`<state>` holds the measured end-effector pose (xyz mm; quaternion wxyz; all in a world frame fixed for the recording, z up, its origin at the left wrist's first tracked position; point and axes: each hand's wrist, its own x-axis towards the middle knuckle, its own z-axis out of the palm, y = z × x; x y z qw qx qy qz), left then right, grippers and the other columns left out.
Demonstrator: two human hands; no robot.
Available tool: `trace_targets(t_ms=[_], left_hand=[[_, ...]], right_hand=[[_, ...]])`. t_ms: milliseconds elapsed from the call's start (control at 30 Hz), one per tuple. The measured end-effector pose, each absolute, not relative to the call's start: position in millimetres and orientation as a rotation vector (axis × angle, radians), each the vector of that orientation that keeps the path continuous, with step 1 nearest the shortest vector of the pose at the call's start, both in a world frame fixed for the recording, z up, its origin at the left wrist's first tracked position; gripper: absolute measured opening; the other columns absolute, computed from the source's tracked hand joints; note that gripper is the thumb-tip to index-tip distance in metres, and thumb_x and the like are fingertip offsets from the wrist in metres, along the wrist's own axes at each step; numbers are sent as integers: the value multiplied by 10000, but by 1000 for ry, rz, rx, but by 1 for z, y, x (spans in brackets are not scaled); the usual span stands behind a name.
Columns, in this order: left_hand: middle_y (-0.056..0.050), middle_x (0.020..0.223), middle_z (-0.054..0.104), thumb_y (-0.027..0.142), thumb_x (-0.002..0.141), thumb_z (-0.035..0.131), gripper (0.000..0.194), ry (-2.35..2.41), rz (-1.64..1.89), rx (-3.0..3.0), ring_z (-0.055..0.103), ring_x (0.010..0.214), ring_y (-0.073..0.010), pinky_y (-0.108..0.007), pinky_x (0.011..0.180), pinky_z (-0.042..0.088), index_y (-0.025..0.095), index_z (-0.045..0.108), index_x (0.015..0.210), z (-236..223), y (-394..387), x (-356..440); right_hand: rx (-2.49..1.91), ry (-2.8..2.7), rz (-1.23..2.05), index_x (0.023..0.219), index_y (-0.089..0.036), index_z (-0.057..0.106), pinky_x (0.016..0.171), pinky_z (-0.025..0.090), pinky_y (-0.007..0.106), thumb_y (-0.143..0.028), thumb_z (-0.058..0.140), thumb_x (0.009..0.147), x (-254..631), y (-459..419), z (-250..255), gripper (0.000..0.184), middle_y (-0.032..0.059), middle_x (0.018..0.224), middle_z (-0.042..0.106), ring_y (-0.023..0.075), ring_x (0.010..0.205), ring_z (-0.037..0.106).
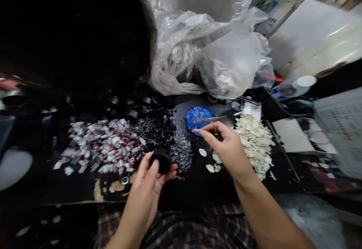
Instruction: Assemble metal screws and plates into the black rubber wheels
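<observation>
My left hand (152,177) is wrapped round a black hollow plastic cup (160,161), its open mouth tilted up. Between the thumb and forefinger of my right hand (223,143) is a small grey part with a red end (197,130). That part is over the near edge of a round blue dish (200,112), which has a smeared surface and a thin wooden stick (207,119) lying across it. To the left spreads a heap of similar grey parts with red ends (104,147). Under my right hand lie several pale flat plates (210,168).
Small black pieces (160,130) and thin grey pieces (182,149) lie mid-table. A heap of pale plates (256,143) is at right, black cups (132,114) at back left. Behind hang clear plastic bags (198,53). A clear bottle (294,85) lies at back right.
</observation>
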<state>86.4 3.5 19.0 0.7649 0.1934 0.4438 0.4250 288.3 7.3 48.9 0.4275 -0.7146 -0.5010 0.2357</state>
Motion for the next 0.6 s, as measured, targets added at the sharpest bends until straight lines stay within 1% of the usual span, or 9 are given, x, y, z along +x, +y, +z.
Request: trace_targets(t_ms=[67, 133, 233, 300, 467, 533, 600], left_hand=[[-54, 910, 724, 303, 835, 629, 194, 890, 855, 347, 698, 841, -192, -298, 724, 572, 199, 608, 997, 25, 5, 90], [-55, 926, 723, 271, 851, 611, 142, 837, 815, 281, 700, 838, -185, -284, 716, 572, 181, 625, 959, 28, 6, 91], [-47, 937, 721, 246, 866, 591, 130, 790, 787, 208, 700, 817, -170, -267, 700, 574, 169, 641, 957, 31, 6, 87], [-51, 938, 722, 242, 875, 577, 136, 765, 770, 189, 698, 817, -166, -263, 699, 574, 168, 644, 968, 32, 5, 85], [-44, 978, 706, 280, 874, 577, 157, 740, 774, 287, 685, 837, -164, -270, 720, 566, 197, 638, 993, 30, 1, 83], [-27, 1011, 685, 313, 872, 576, 183, 801, 814, 417, 664, 887, -164, -270, 752, 554, 229, 627, 1027, 28, -2, 82], [-2, 1061, 656, 339, 875, 569, 203, 903, 878, 613, 623, 977, -157, -254, 830, 517, 272, 619, 1060, 27, -5, 78]], right_hand=[[-1679, -1123, 824, 782, -195, 605, 514, 352, 235, -422, 612, 825, 272, 1, 55, 231, -38, 615, 538, 95, 517, 428], [-1633, -1115, 918, 780, -196, 617, 499, 353, 229, -420, 628, 813, 257, -5, 61, 227, -42, 604, 533, 89, 506, 428], [-1638, -1252, 873, 794, -209, 644, 555, 405, 224, -371, 636, 816, 244, -10, 71, 164, -25, 673, 590, 107, 597, 518], [-1645, -1326, 826, 805, -219, 647, 593, 428, 219, -340, 633, 826, 241, -12, 75, 123, -24, 710, 609, 112, 647, 547], [-1642, -1402, 799, 823, -225, 637, 632, 431, 207, -283, 623, 842, 239, -13, 77, 63, -36, 736, 603, 100, 677, 552], [-1641, -1436, 824, 823, -224, 630, 619, 422, 206, -261, 621, 844, 238, -13, 78, 44, -40, 731, 599, 97, 669, 548], [-1644, -1487, 828, 815, -225, 624, 610, 413, 212, -245, 619, 847, 238, -15, 78, 38, -41, 734, 599, 97, 669, 545]])
